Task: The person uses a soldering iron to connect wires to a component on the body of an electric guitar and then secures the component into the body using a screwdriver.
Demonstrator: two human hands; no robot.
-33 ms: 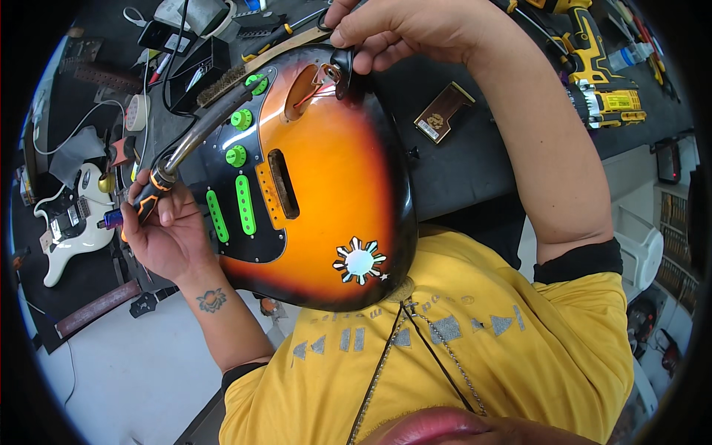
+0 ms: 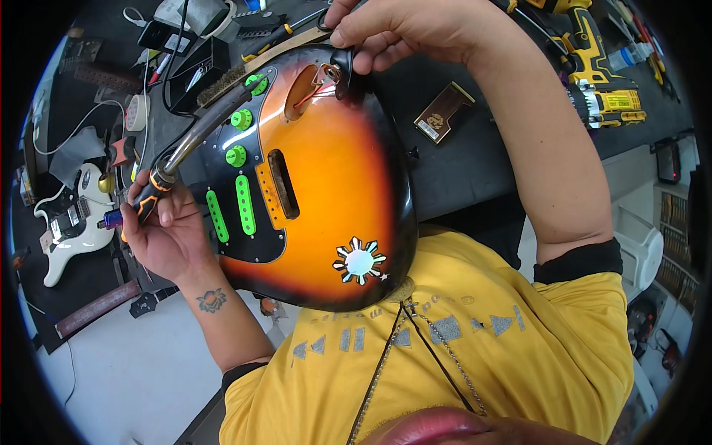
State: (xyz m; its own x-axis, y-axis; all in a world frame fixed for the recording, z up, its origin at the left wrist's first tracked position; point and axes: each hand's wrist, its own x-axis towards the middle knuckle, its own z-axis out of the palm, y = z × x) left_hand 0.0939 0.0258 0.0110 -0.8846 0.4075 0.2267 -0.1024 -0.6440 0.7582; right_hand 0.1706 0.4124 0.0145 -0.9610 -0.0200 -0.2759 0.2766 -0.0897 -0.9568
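Observation:
A sunburst electric guitar body [image 2: 337, 185] lies in front of me, its lower edge against my shirt. Its black pickguard [image 2: 215, 174] carries green knobs [image 2: 236, 156] and green pickup covers [image 2: 245, 205]. My left hand [image 2: 170, 230] is closed around the black and orange handle of what looks like a soldering iron [image 2: 196, 141]. The iron's metal shaft slants up over the pickguard, its end by the farthest knob. At the far edge, my right hand [image 2: 386, 37] pinches a black jack plate [image 2: 343, 73], tilted out of the oval cavity [image 2: 300, 93], where red and white wires show.
A brown card-like piece [image 2: 443, 111] lies on the dark bench right of the body. Yellow power tools [image 2: 612, 96] stand far right. A small white guitar [image 2: 78, 215] lies left. A brush [image 2: 222, 87], a black box [image 2: 200, 74] and cables crowd the far left.

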